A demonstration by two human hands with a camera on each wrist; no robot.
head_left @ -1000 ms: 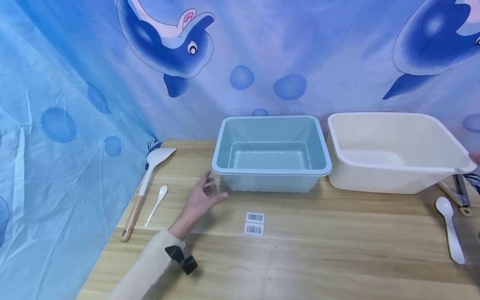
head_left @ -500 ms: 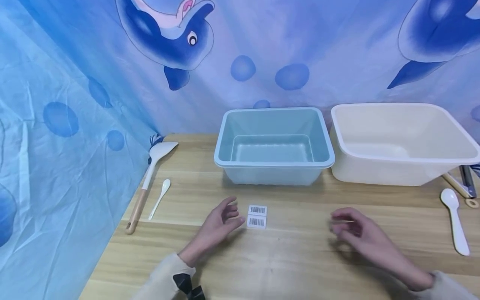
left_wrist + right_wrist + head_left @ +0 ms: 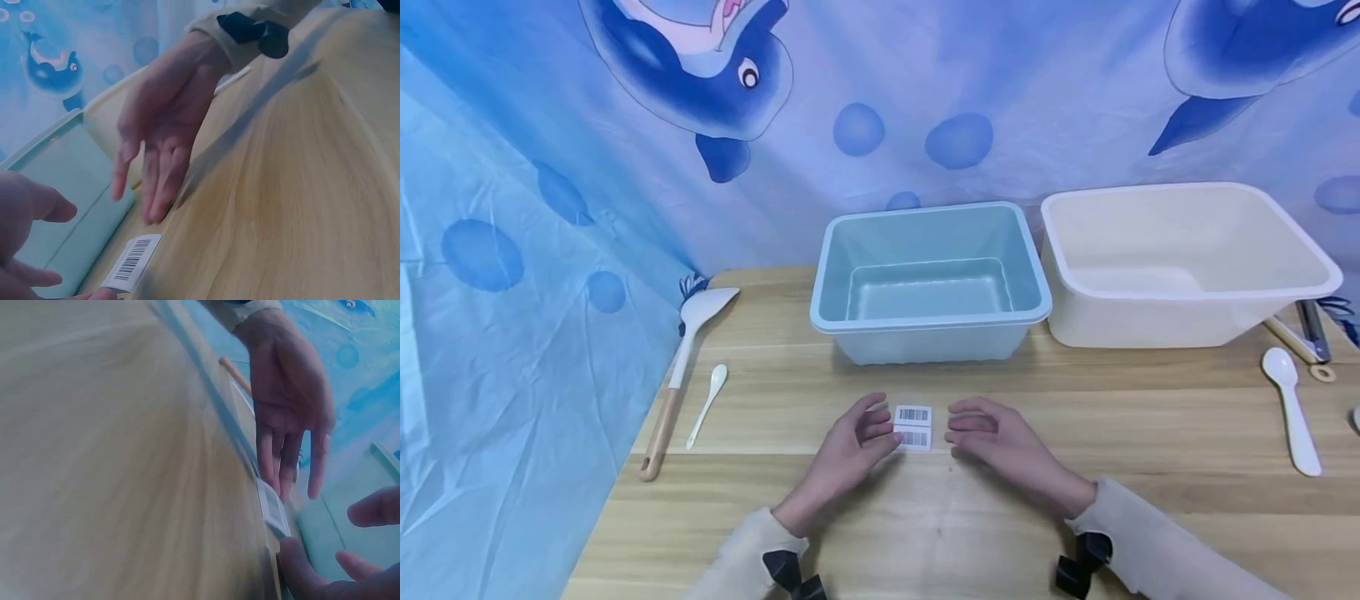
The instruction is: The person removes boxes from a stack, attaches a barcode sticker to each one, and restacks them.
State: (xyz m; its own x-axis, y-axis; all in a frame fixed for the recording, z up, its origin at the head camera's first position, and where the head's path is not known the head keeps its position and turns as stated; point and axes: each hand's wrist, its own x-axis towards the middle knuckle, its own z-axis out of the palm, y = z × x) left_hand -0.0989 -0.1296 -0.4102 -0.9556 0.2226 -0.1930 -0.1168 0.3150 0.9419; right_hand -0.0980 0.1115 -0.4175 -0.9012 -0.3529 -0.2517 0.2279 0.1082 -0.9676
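Change over the last second: left hand (image 3: 848,457) came off the near left corner of the blue tub (image 3: 931,283) and pulled back to the barcode label (image 3: 913,427). Right hand (image 3: 1006,448) came in from the far right, where it was barely in frame by the cream tub (image 3: 1183,262), and now sits on the other side of the label. The head camera also dipped and shifted a bit, so the tubs sit differently in frame; they don't look moved. My read: both hands have converged on the label, so that's what is being worked on now, not the tubs.

Left to right:
- Wooden-handled spatula (image 3: 683,367) and small white spoon (image 3: 708,403) lie at the left edge of the table (image 3: 1150,433), untouched and well apart from the hands.
- Left hand: fingers relaxed, slightly curled, nothing gripped. In the head view the fingertips (image 3: 886,433) are at the label's left edge. The left wrist view shows a fingertip down by the label's (image 3: 132,262) near end, likely touching it; can't confirm contact.
- Label: two barcode stickers stacked, flat on the wood, between the two hands and in front of the blue tub.
- Right hand: fingers loose and nearly straight, holding nothing. Tips sit just beside the label's right edge; a small gap is visible in the head view, and in the left wrist view (image 3: 164,119) they hover just short of the sticker.
- Large white spoon (image 3: 1289,408) and metal tongs (image 3: 1309,332) at far right, untouched.
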